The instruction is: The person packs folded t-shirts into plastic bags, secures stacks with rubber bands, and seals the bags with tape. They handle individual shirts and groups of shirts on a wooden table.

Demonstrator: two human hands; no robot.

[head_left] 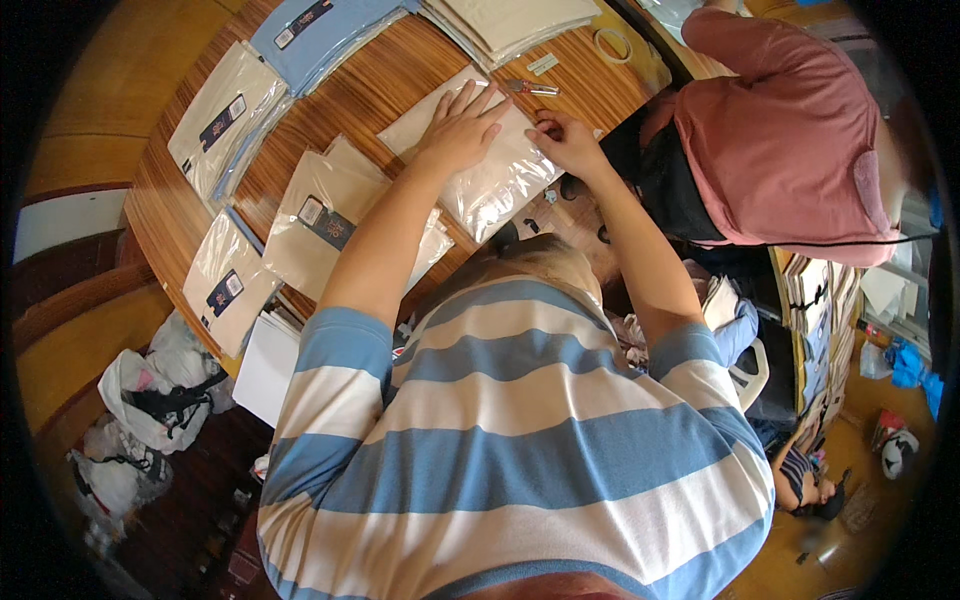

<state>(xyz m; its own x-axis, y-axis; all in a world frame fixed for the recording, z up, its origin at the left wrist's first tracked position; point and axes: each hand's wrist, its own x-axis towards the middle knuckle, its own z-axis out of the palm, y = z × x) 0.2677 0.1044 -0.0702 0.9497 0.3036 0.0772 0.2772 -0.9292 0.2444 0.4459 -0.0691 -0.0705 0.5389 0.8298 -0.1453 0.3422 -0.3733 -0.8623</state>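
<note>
A cream folded garment in a clear plastic bag (505,185) lies in front of me at the table's near edge. My left hand (460,132) rests flat on its upper part, fingers spread. At the bag's right edge, the bent fingers and thumb of my right hand (566,143) pinch the plastic. Just beyond the bag lies a small pair of thread snips (532,88) with reddish handles. To the left, another bagged cream garment (325,215) with a dark tag lies close to my left forearm.
Bagged garments in cream (225,120) and light blue (325,40) are stacked along the table's left and far sides. A tape roll (612,45) lies at the far right. A person in a pink top (780,140) is close on my right. White plastic bags (160,400) fill the lower left.
</note>
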